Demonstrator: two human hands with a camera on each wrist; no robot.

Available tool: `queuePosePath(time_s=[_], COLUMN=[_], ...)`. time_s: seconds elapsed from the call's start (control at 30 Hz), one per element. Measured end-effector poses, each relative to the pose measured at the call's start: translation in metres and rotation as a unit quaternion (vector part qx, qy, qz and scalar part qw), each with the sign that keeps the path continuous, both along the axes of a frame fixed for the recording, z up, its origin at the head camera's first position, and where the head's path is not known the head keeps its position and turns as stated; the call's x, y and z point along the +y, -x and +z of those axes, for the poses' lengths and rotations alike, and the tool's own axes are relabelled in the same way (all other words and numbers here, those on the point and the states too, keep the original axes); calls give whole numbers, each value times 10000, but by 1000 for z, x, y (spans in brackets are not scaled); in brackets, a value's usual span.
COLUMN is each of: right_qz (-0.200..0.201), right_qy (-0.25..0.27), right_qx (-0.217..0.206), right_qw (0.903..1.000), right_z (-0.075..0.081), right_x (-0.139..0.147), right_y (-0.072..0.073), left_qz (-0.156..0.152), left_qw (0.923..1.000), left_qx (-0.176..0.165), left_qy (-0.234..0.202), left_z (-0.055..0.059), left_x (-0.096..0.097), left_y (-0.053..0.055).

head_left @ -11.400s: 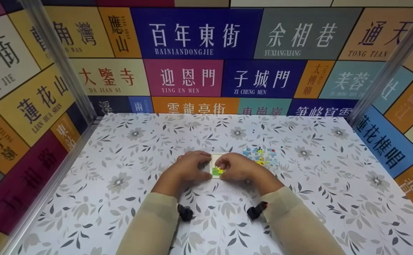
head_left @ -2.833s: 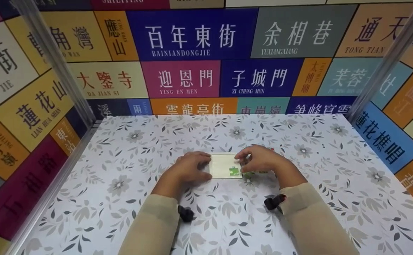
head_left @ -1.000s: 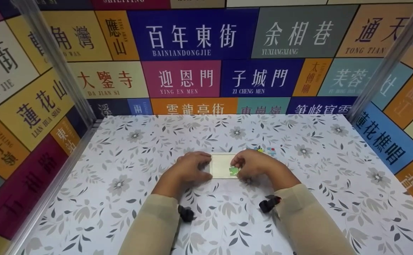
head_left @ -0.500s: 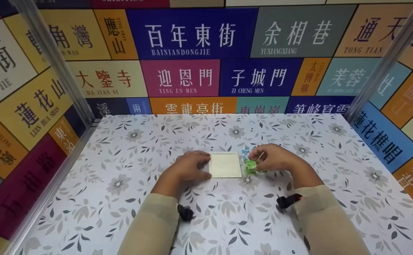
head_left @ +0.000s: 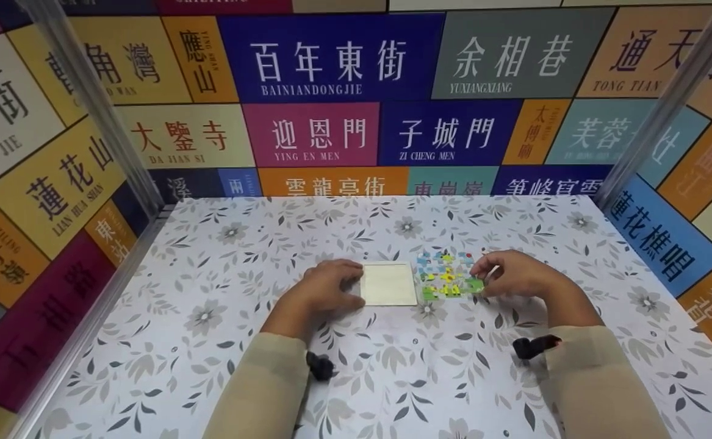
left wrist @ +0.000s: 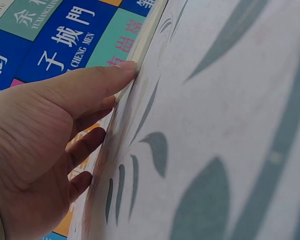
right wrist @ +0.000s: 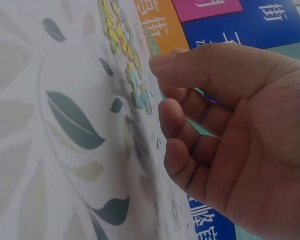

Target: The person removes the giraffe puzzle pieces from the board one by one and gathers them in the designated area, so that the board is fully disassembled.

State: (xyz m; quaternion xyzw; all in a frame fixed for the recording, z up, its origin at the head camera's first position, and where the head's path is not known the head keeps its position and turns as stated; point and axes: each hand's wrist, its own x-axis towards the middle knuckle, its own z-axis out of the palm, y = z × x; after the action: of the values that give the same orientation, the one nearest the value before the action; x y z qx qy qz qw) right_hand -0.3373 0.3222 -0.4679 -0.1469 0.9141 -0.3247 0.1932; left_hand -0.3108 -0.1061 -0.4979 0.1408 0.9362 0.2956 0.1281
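Note:
A shallow cream puzzle tray [head_left: 389, 285] lies flat on the floral cloth. My left hand [head_left: 328, 286] holds its left edge between thumb and fingers; in the left wrist view the thumb [left wrist: 125, 70] lies against the tray's pale rim [left wrist: 147, 30]. To the right, several interlocking jigsaw pieces [head_left: 448, 276] in blue, yellow and green lie spread in a patch. At that patch's right side, my right hand [head_left: 517, 277] pinches a green puzzle piece [head_left: 476, 285] between thumb and forefinger. The right wrist view shows only a green sliver of it past the thumb tip.
The tabletop [head_left: 386, 378] wears a white cloth printed with grey leaves and flowers. Colourful sign-patterned panels [head_left: 337, 58] stand behind and at both sides. Black wrist cameras [head_left: 320, 367] sit on both forearms.
Earlier, green pieces lay in the tray; now its bare base shows. My right hand has carried the green piece rightward from the tray past the other pieces. The left hand stays at the tray's edge.

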Motion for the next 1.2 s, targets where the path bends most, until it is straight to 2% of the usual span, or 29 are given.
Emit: queuePosePath(time_s=[0.13, 0.37, 0.53, 0.93, 1.2], right_qz=[19, 38, 44, -271, -352], right_qy=[-73, -14, -23, -225, 189], right_qx=[-19, -28, -11, -51, 124], right_qw=[10000, 10000, 10000, 9994, 9991], right_z=[-6, -13, -13, -10, -6], right_x=[3, 2, 1, 0, 0], right_y=[2, 2, 3, 1, -2], left_qz=[63, -370, -424, -329, -214], left_qw=[10000, 9990, 9987, 9992, 9996], left_qx=[-42, 224, 232, 181, 155], left_qy=[-20, 114, 137, 137, 60], left_z=[-1, 0, 1, -2, 1], left_x=[1, 0, -1, 1, 1], left_y=[-1, 2, 3, 3, 2])
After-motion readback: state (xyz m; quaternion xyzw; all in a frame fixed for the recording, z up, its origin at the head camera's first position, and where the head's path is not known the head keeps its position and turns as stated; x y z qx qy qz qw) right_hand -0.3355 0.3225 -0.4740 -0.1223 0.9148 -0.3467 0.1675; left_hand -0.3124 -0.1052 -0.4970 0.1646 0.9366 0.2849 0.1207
